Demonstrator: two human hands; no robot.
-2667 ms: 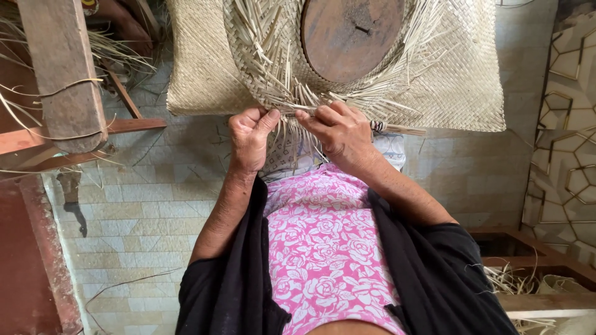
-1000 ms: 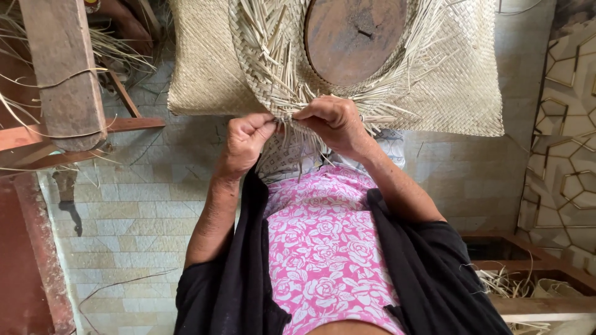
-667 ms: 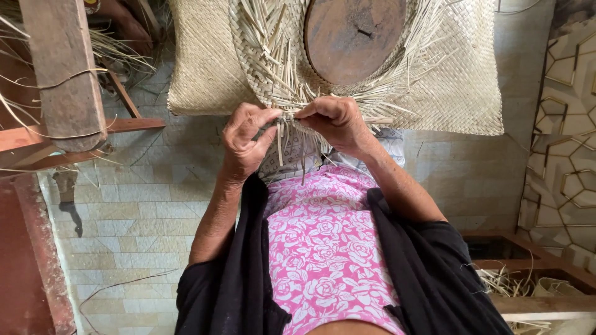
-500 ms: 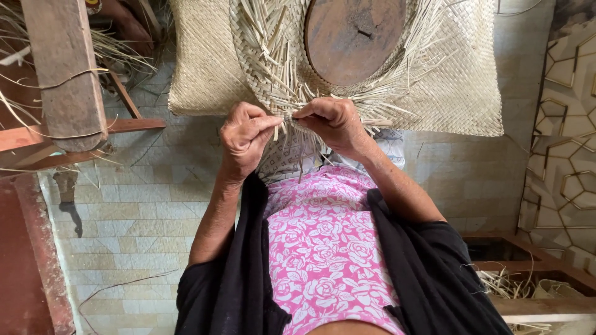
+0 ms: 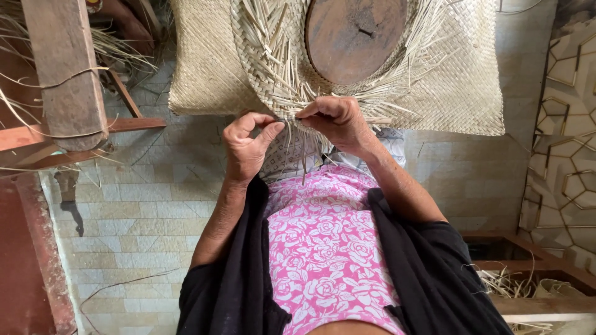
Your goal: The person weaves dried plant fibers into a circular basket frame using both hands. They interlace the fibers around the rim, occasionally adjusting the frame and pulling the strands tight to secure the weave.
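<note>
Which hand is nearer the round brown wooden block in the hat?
Right. The right hand pinches straw strands just below the round brown wooden block; the left hand sits farther, lower left.

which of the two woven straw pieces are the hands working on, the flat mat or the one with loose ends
The round woven piece with loose ends, wrapped around the wooden block. Left hand and right hand pinch strands at its edge; the flat mat lies behind, untouched.

A round brown wooden block is set in the half-woven pale straw hat, which is laid on a flat woven straw mat. Both hands are placed at the hat's near edge, the left hand left of the right hand. A weathered wooden post is seen far left.
</note>
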